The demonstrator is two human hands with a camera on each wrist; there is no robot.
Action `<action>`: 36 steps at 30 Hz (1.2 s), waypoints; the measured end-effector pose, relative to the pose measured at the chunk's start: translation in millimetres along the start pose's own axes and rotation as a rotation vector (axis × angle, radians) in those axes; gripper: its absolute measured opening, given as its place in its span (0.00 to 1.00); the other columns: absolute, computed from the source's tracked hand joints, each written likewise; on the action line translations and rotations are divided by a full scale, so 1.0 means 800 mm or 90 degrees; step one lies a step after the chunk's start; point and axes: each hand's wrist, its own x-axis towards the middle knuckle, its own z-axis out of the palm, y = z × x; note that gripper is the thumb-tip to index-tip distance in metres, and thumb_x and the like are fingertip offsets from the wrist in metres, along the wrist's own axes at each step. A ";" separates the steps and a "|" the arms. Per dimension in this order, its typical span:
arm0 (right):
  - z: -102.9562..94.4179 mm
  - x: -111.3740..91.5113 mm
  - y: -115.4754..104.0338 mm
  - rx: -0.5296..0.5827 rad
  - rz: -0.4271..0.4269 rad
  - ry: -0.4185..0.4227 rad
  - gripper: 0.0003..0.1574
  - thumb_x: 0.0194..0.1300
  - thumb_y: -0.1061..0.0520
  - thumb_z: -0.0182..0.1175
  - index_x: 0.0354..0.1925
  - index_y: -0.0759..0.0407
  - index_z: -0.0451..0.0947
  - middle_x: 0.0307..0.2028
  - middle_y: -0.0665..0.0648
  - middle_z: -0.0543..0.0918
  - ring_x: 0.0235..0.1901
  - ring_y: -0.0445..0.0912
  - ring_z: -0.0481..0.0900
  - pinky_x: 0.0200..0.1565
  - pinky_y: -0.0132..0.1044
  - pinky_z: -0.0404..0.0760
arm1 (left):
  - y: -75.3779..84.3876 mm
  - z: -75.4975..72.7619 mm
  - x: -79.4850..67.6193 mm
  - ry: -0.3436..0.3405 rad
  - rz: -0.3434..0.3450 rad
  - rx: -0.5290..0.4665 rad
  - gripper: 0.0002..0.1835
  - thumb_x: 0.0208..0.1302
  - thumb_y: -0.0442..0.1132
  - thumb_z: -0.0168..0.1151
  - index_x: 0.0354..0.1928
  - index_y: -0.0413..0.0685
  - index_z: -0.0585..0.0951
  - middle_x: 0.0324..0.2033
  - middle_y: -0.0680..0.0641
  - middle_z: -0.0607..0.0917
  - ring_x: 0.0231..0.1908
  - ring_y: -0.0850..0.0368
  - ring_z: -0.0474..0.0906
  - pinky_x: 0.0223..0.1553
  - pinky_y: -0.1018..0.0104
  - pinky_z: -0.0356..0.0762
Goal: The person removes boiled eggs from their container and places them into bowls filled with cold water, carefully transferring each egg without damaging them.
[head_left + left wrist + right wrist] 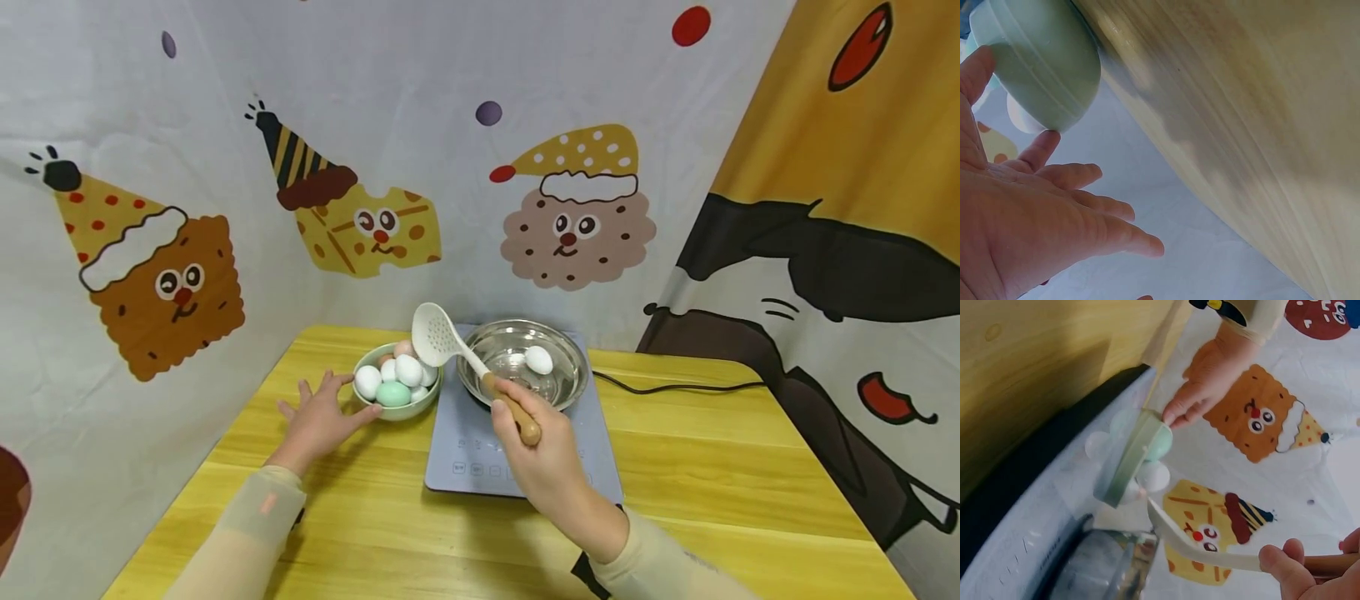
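My right hand [546, 450] grips the wooden handle of a white slotted skimmer [432, 335]. The perforated head is raised between the bowl and the pan, near the eggs in the head view. At the left stands a pale green bowl [408, 412] heaped with white and brownish eggs and one green egg [393, 394]. My left hand [318, 421] touches this bowl with thumb and index finger, its other fingers spread out; the left wrist view shows both fingertips on the bowl [1054, 62]. One white egg [538, 360] is in the steel pan [573, 385].
The pan sits on a grey induction cooker [461, 467] with touch controls along its front. A black cord [675, 389] runs right across the wooden table [697, 467]. Behind the table hangs a cloth [450, 67] printed with cartoon figures.
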 end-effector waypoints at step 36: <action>-0.163 -0.030 0.082 -0.081 -0.134 -0.081 0.29 0.59 0.79 0.69 0.58 0.67 0.86 0.48 0.64 0.92 0.42 0.30 0.87 0.39 0.20 0.84 | 0.007 0.011 -0.003 0.034 0.012 0.033 0.52 0.67 0.74 0.64 0.78 0.43 0.69 0.82 0.23 0.52 0.79 0.12 0.28 0.68 0.09 0.20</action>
